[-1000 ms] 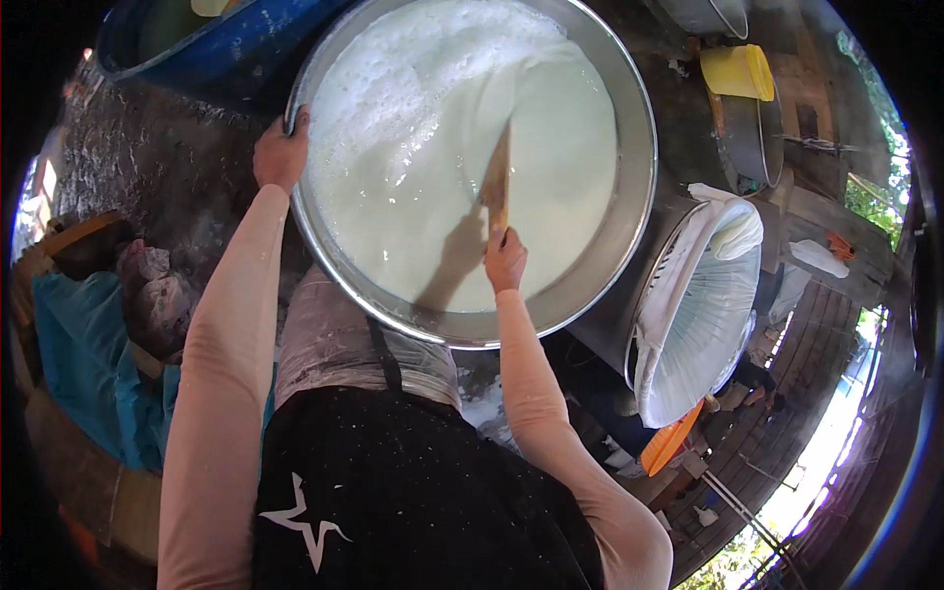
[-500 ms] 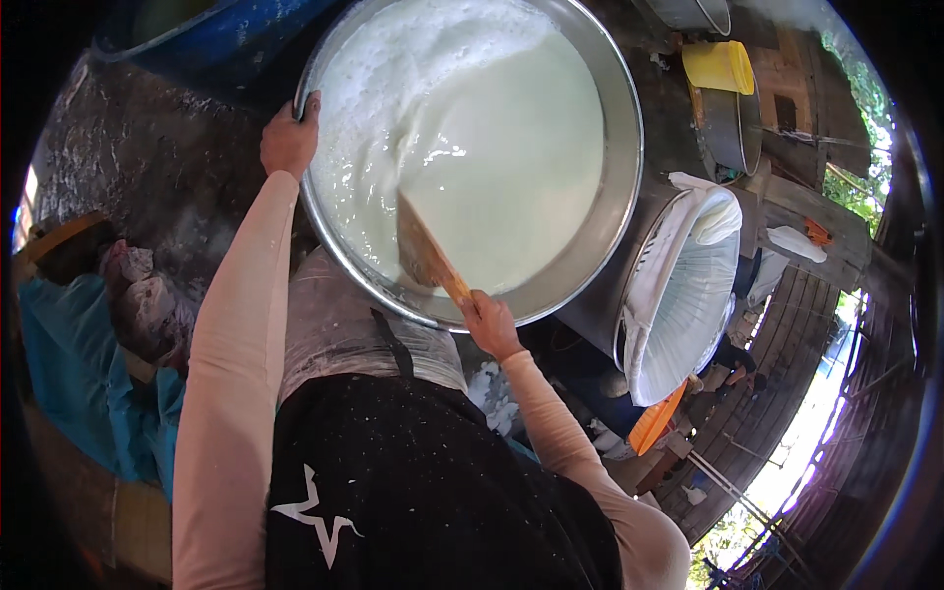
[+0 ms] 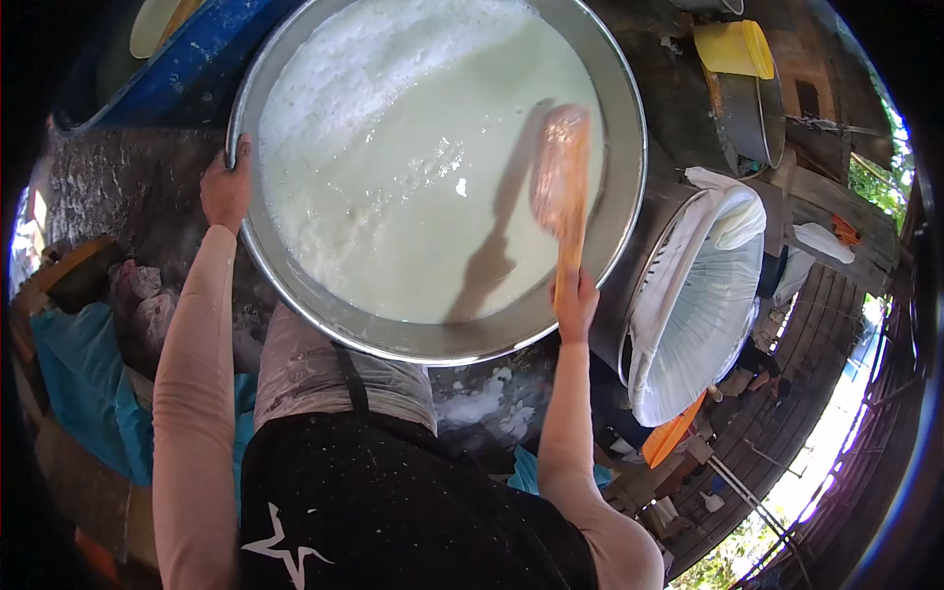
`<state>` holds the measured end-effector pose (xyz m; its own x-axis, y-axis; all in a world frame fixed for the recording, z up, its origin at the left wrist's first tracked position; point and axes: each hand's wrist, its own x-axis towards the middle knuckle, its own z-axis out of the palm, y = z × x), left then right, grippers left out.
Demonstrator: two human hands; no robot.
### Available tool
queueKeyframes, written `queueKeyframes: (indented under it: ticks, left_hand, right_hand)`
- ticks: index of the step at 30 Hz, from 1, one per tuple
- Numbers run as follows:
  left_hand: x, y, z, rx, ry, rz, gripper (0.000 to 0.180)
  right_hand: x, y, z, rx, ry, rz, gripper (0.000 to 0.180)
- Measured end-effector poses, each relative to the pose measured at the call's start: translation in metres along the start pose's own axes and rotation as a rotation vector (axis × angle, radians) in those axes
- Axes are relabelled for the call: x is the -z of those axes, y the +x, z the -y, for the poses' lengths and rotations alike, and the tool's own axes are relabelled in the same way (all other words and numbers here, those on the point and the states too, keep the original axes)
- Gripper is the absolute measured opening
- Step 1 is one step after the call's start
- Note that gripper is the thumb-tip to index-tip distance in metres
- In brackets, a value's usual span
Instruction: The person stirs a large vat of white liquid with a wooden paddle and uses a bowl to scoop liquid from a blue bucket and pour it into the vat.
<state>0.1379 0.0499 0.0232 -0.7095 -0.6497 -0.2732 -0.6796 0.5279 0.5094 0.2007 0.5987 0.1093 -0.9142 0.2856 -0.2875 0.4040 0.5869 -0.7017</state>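
A large round metal basin of milky, pale liquid stands in front of me, with white foam over its far left part. My left hand is closed on the basin's left rim, thumb on top. In my right hand, near the basin's lower right rim, is the handle of a wooden paddle. Its wide, wet blade points away from me, raised above the liquid. The paddle and hand cast a dark shadow on the liquid to the blade's left.
Right of the basin stands a wide vessel lined with white cloth. Beyond it, a yellow container rests on a metal pot. A blue tub is at the far left; blue sheeting lies nearer on that side.
The paddle has come up out of the liquid and swung to the right with my right hand. My left hand keeps its hold on the rim, while the view has shifted slightly.
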Motion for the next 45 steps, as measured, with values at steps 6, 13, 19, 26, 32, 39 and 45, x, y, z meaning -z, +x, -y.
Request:
queueKeyframes:
  ticks: [6,13,19,26,32,39,45]
  left_hand:
    - [0.000,0.002,0.004,0.019,-0.021,-0.022,0.055]
    - [-0.006,0.005,0.006,0.004,-0.041,-0.018,0.056]
    - [-0.003,0.002,0.002,0.042,-0.107,0.031,0.059]
    - [-0.004,-0.001,-0.008,0.037,-0.164,0.080,0.056]
    - [-0.001,-0.004,-0.006,0.037,-0.187,0.065,0.056]
    - [-0.005,-0.002,-0.002,-0.027,-0.135,0.022,0.057]
    - [-0.003,-0.002,-0.001,-0.025,-0.060,-0.004,0.056]
  right_hand:
    - [-0.076,0.112,0.012,0.018,-0.142,-0.134,0.039]
    - [-0.145,0.092,-0.020,0.159,-0.209,-0.045,0.038]
    - [-0.174,-0.003,-0.011,0.236,-0.253,0.050,0.041]
    - [-0.173,-0.099,-0.006,0.233,-0.411,0.200,0.033]
    - [-0.130,-0.137,0.022,0.253,-0.534,0.383,0.023]
    - [-0.017,-0.103,0.041,-0.269,-0.140,0.818,0.034]
    - [0.030,-0.062,0.020,-0.358,0.130,0.421,0.040]
